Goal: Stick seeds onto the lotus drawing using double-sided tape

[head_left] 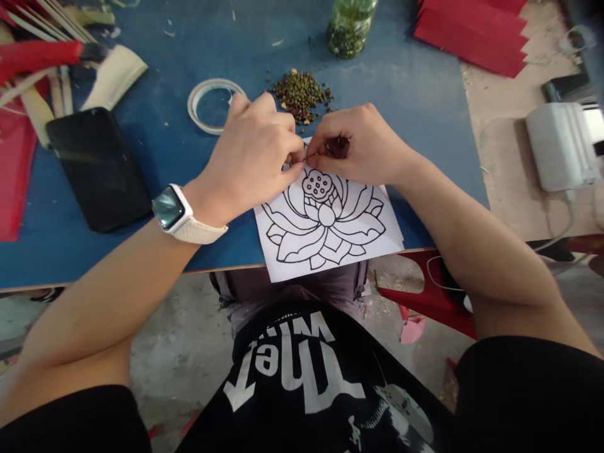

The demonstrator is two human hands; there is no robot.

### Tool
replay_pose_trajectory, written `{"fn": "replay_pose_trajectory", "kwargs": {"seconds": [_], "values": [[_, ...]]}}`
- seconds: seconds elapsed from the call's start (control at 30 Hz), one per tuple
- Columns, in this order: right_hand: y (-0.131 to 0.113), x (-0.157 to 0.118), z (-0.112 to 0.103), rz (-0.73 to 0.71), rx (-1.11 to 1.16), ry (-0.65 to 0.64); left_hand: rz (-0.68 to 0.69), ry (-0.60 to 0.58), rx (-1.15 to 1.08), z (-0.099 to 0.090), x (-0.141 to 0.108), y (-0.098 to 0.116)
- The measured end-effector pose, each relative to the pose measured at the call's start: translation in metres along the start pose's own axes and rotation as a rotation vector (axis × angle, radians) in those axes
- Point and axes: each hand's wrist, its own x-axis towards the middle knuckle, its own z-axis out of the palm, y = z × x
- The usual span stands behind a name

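Observation:
A white sheet of paper [292,261] printed with a black lotus outline lies at the table's front edge, its lower part jutting over. Above the drawn seed pod, my left hand [262,148] and my right hand [358,145] meet, thumbs and forefingers pinched almost tip to tip. Whatever sits between the fingertips is too small to name. Just beyond them is a small heap of green and reddish beans [303,95]. A roll of white tape [193,107] lies flat beside my left hand, partly behind it. Both hands hide the sheet's top edge.
A black phone [97,170] lies on the blue table at left, near a red-handled tool [40,58] and pale strips. A glass jar [350,31] with dark contents stands at the back. Red paper [472,31] and a white charger [559,148] with its cable are at right.

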Motion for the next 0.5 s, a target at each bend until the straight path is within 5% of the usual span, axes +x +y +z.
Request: {"fn": "replay_pose_trajectory", "kwargs": {"seconds": [0.5], "values": [[-0.021, 0.0, -0.009, 0.106, 0.064, -0.035, -0.042, 0.012, 0.03, 0.01, 0.003, 0.003]]}}
